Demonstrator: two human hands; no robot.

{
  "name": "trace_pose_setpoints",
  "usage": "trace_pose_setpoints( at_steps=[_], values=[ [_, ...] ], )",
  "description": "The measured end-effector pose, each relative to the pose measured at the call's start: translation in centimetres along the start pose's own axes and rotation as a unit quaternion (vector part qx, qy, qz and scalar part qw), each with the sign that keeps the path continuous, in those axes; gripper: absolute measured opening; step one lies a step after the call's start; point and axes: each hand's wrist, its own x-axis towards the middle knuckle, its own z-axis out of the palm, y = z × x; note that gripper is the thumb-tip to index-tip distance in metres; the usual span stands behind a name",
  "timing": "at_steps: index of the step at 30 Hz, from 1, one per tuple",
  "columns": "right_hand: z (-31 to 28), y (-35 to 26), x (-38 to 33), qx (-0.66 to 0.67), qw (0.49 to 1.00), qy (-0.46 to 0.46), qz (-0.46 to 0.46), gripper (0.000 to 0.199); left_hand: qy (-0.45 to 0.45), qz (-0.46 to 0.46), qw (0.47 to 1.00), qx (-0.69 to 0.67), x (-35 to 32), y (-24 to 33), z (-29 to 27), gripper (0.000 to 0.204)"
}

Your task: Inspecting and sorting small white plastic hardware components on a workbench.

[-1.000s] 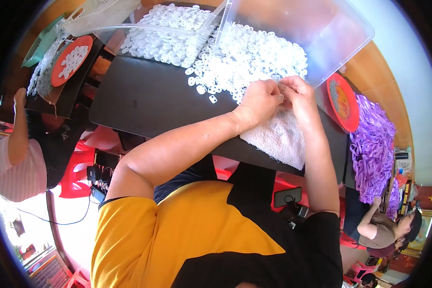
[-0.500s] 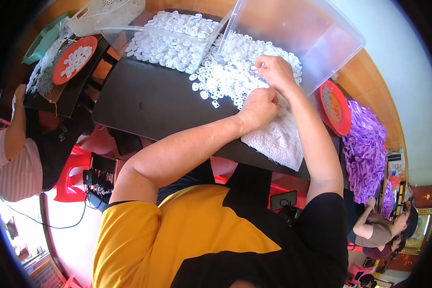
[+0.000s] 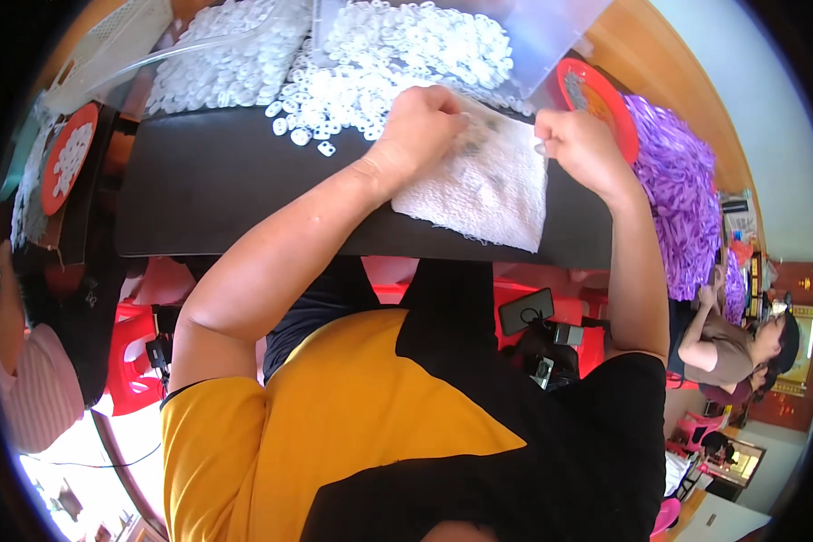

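My left hand (image 3: 422, 131) is closed over the upper left part of a white terry towel (image 3: 488, 203), its fingertips pressed together. What it holds, if anything, is hidden. Just past the towel's right edge, my right hand (image 3: 580, 152) is closed in a pinch; a small greyish spot shows by its fingertips, too small to name. Loose white oval plastic pieces with holes (image 3: 334, 104) lie heaped beyond my left hand. An orange-red plate (image 3: 619, 122) with small grey metal-looking bits stands beyond my right hand.
A clear plastic bin (image 3: 551, 36) lies tipped behind the heap. More white pieces (image 3: 230, 63) fill a clear container at the far left. Purple straps (image 3: 673, 190) hang in a mass at right. Another person (image 3: 36, 388) sits at left, near a second orange-red plate (image 3: 86, 122).
My right hand has moved from the white heap to the towel's right edge, near the orange-red plate. My left hand remains closed above the towel. The whole view has shifted and turned.
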Motion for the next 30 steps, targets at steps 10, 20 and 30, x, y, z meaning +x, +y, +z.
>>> trace_pose_setpoints(
  at_steps=[10,20,30],
  values=[
    [1.5,-1.0,-0.5,-0.067,0.995,0.064,-0.042,0.017,-0.008,-0.028,1.000,-0.010,-0.8,0.6,-0.1,0.014],
    [3.9,-1.1,-1.4,-0.041,0.992,0.119,0.003,0.011,-0.014,-0.041,0.999,-0.007,-0.6,0.8,-0.3,0.011],
    [4.8,-1.8,-1.5,0.012,0.977,0.211,-0.035,0.008,-0.005,-0.059,0.997,-0.039,-0.8,1.4,-0.4,0.012]
  ],
)
